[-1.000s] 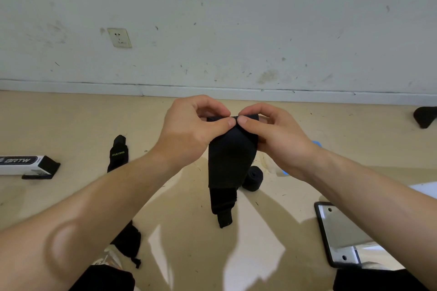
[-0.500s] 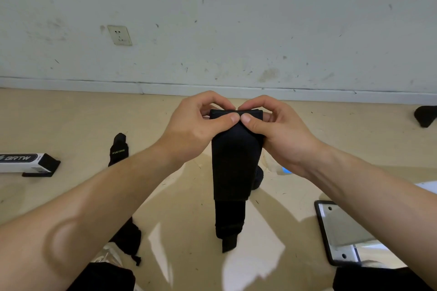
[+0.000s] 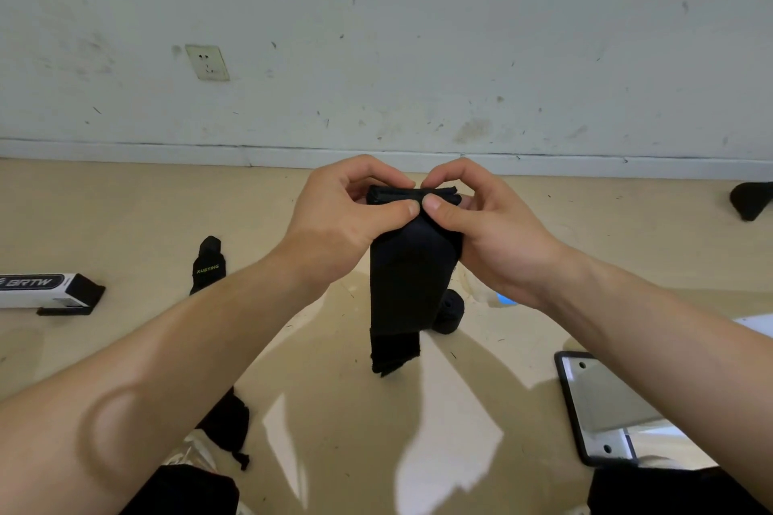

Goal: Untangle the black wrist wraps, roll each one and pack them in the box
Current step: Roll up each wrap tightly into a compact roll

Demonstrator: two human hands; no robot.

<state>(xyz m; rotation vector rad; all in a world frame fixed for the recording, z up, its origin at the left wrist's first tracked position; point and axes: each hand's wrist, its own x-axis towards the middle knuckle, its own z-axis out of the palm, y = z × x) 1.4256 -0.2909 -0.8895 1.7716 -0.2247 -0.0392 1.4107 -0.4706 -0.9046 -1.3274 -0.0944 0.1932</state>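
**Both hands pinch the top of one wrist wrap, held above the floor**

Wall (image 3: 418, 33): white, scuffed, skirting along the bottom. Floor (image 3: 125, 201): beige, glossy, patches of sunlight near the camera.

Both bare forearms reach in from the lower corners and meet at centre frame. Left hand (image 3: 343, 222) and right hand (image 3: 489, 230) are raised, thumb tips nearly touching. Fingers (image 3: 393, 208) of each hand are curled and pinch the top edge of the held wrist wrap (image 3: 405, 276), thumbs on the near face and the other fingers arched over the far side. The top edge looks folded or rolled over. How many turns, cannot tell.

The held wrap hangs straight down from the pinch, clear of the floor. Its narrower tail end is lowest.

Black-framed grey panel (image 3: 602, 406): flat on the floor at lower right, partly hidden by the right forearm.

Box (image 3: 37, 289): white with a black end, lettered "BRTW", on the floor at far left, well apart from the hands.

Loose wrap (image 3: 228, 422): on the floor at lower left, beside the left forearm. Labelled wrap (image 3: 208, 263): near the box, partly behind the left arm. Rolled wrap (image 3: 451, 311): on the floor just behind the hanging one.

Dark object (image 3: 751, 199): at the right edge, kind unclear.

Wall socket (image 3: 207, 62): upper left.
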